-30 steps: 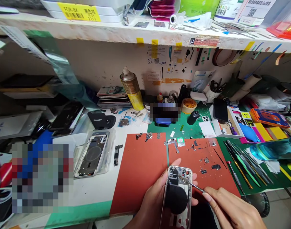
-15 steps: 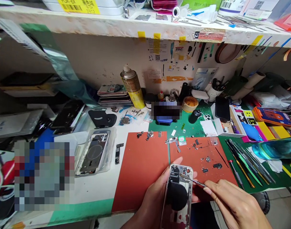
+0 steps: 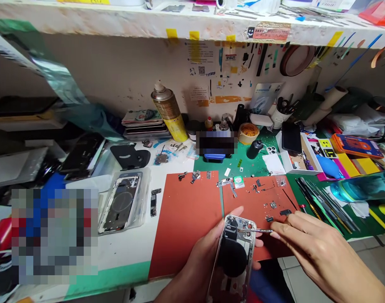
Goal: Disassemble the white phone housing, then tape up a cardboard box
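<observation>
My left hand [image 3: 201,261] is wrapped round an opened phone housing [image 3: 235,256], held tilted above the front edge of the bench. A black round pad and small metal parts show inside the housing. My right hand [image 3: 315,244] pinches a thin metal tool [image 3: 262,230], whose tip touches the upper inside of the housing. Behind, small phone parts [image 3: 225,182] lie scattered on the red mat [image 3: 189,210]. Left of the mat are a narrow circuit board [image 3: 154,203] and another phone housing [image 3: 121,202] in a clear tray.
A spray can [image 3: 170,111] stands at the back beside a tape roll [image 3: 248,132]. Tweezers and screwdrivers [image 3: 325,206] lie on the green mat at the right, near a teal bottle [image 3: 362,186]. A shelf [image 3: 126,26] crosses above the bench.
The whole view has shifted slightly, with the shelf now higher in the picture. My right hand has moved a little up, and the metal tool lies flatter across the housing.
</observation>
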### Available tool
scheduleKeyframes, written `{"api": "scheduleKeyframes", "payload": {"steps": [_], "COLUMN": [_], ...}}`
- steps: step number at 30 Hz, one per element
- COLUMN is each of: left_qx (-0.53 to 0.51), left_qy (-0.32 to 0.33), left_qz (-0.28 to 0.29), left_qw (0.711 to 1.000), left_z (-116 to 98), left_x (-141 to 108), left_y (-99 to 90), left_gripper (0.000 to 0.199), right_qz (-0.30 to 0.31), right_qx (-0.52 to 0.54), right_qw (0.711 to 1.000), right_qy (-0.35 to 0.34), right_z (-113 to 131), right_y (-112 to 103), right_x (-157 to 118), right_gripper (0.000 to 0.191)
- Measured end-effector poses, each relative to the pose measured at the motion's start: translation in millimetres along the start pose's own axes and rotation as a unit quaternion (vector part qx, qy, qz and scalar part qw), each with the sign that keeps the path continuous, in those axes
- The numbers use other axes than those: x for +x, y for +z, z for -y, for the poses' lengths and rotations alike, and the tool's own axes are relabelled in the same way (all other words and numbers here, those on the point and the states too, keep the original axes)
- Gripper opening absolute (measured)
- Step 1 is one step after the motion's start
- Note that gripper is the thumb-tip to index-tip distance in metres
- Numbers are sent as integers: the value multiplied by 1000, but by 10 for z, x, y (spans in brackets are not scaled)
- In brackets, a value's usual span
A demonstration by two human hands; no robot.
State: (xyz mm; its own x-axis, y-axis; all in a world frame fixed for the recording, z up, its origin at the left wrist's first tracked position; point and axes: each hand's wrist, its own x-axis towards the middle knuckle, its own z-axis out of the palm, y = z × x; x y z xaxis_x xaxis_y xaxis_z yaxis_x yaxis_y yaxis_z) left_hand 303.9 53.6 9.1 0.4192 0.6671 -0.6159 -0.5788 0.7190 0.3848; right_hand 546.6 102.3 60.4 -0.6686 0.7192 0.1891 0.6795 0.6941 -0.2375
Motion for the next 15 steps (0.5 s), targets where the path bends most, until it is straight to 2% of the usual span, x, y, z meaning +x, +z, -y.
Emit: {"api": "scheduleKeyframes", "payload": {"steps": [4,8,11,15], "left_qx": [0,-9,-40,-72], "left_qy": [15,60,56,47], "left_qz": [3,-3,5,-34], "left_qw": [1000,998,998,996], "left_z": [13,26,23,24], "left_x": [-16,-1,30,40], "left_y": [-14,-17,-12,17], "left_gripper": [75,77,76,77], "right_qz": [14,-9,-9,0], "right_qx": [-24,-55,-56,-61], "right_qw": [1000,998,998,998], "right_qy": [-14,-2,1,15], "right_z": [-39,-19,59,172], "right_y": [-56,-66,-34,6], "right_x": [4,-119,-212,-256], "right_gripper": [35,31,30,29]}}
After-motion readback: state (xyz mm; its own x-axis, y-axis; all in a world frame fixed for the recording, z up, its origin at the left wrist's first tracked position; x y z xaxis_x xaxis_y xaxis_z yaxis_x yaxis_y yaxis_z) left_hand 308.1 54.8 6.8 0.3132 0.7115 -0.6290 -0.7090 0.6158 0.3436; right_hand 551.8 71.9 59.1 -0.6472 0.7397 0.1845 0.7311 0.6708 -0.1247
